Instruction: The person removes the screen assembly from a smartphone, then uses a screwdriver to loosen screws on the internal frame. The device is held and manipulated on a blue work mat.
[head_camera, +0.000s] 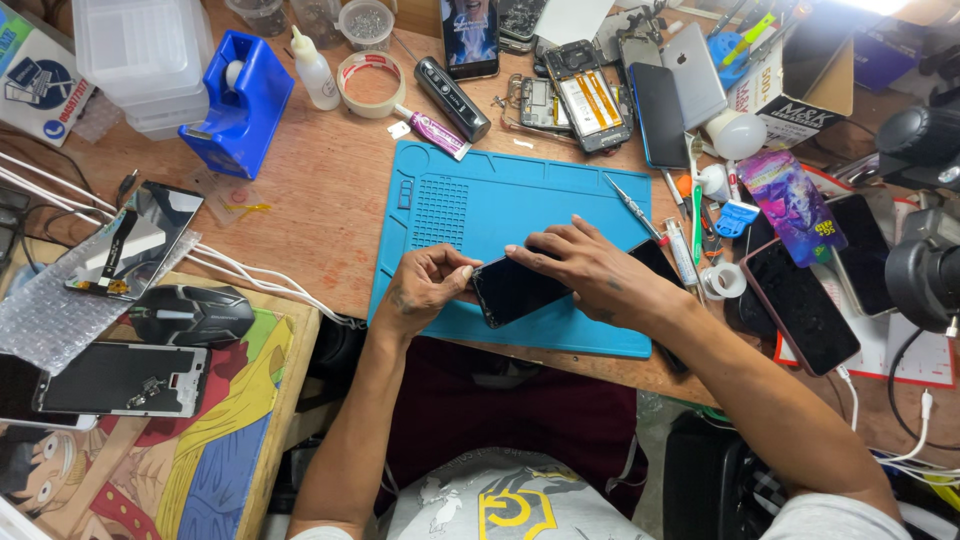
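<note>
Both grips pinching a dark phone (515, 290), left hand (425, 288) at its end, right hand (595, 275) over its top, above blue mat (480, 200), wooden worktop (320, 190), screwdriver (633, 208) just beside

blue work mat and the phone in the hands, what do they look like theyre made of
Blue work mat: likely silicone or soft rubber, matte, with moulded compartments and a studded patch. Phone: glossy black front, probably glass, with a pale sheen; held by the left hand and the right hand.

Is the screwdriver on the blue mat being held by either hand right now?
No, the screwdriver lies untouched on the mat; both hands grip a dark phone.
</note>
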